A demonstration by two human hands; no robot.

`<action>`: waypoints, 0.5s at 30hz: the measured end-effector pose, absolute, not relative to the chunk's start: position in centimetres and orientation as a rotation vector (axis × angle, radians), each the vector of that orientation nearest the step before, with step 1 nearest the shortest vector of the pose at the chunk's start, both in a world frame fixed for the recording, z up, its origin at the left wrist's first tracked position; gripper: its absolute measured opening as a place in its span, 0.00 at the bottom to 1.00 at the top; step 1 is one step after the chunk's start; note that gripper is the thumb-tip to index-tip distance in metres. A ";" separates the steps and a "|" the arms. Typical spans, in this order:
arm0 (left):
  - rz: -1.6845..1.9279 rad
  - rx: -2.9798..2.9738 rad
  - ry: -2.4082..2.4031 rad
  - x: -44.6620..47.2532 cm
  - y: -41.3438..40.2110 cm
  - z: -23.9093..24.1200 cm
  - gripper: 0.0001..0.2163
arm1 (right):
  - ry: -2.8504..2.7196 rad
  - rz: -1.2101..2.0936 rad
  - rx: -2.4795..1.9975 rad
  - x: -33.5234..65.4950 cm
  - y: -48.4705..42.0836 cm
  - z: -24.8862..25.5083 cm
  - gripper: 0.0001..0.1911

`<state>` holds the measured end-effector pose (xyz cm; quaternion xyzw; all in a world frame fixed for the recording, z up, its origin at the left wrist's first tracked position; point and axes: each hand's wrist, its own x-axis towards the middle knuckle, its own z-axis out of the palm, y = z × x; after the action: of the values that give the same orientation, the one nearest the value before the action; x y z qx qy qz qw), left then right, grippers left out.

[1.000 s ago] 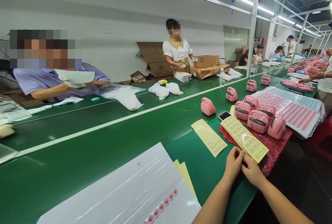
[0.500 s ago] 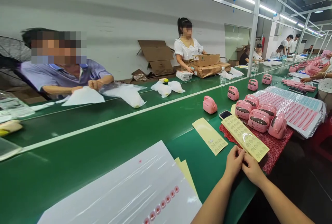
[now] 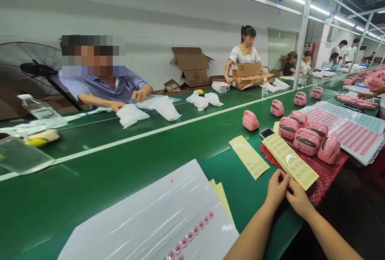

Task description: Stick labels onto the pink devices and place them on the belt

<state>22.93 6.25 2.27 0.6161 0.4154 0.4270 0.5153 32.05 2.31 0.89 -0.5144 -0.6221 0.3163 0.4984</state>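
Observation:
My left hand and my right hand meet at the near edge of a yellow sheet of printed labels. The fingers of both are pinched together, fingertips almost touching; whatever lies between them is hidden or too small to make out. Under the label sheet spreads red bubble wrap, where several pink handled devices with dark oval fronts stand. A second yellow label sheet, with most of its labels gone, lies to the left beside a phone.
A large white sticker sheet with a row of red stickers covers the near left of the green table. Further pink devices stand farther back. Sticker sheets in plastic lie at right. Across the belt, a co-worker handles white bags.
The view has turned slightly left, so things sit farther right. Across the belt, the co-worker's white bag has been laid down. My hands stay pinched at the label sheet's edge.

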 end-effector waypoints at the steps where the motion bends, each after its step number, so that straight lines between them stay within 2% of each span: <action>1: 1.023 1.480 0.999 22.9 6.2 2.3 0.12 | -1.506 0.765 -1.246 32.1 2.3 0.9 0.18; 15: 1.017 1.511 1.015 22.9 6.4 1.9 0.14 | -1.500 0.789 -1.246 32.2 2.4 0.6 0.19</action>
<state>22.90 6.39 1.90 0.6260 0.4205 0.4211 0.5039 32.16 2.39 0.56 -0.5141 -0.6192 0.3258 0.4961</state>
